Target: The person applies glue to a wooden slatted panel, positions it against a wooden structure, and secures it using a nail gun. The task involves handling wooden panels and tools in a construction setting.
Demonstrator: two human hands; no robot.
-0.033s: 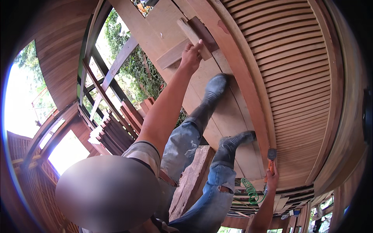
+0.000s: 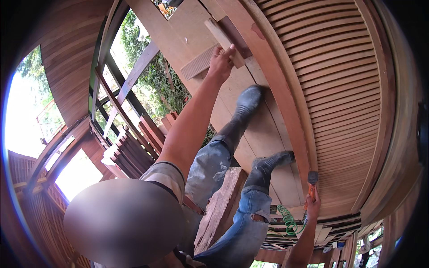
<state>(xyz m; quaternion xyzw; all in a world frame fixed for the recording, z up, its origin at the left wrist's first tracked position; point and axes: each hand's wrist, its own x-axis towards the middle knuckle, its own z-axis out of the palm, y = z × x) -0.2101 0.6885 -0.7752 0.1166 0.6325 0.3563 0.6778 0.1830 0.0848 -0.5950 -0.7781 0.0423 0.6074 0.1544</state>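
My left hand [image 2: 220, 63] is closed around the lower part of a short, pale wooden strip [image 2: 218, 33]. The strip lies tilted over a darker reddish board [image 2: 234, 36], beside a grooved wooden piece [image 2: 196, 65]. At the lower right, my right hand [image 2: 313, 206] grips the orange handle of an air nail gun [image 2: 313, 177]. Its dark head is against the long reddish rail [image 2: 279, 80] bordering a slatted wooden panel [image 2: 335, 89]. Whether the head actually touches the rail is hard to tell. A green coiled hose [image 2: 287, 219] hangs near my right wrist.
My dark boots [image 2: 248, 99] stand on pale floor boards [image 2: 252, 138]. A rough timber beam [image 2: 221, 207] lies by my legs. At left are stacked reddish battens [image 2: 134, 149], a diagonal plank [image 2: 130, 85] and openings with greenery [image 2: 156, 87]. A blurred oval [image 2: 125, 223] covers the lower left.
My left hand and the pale strip have shifted very slightly up and to the right. My right hand and the nail gun look unmoved.
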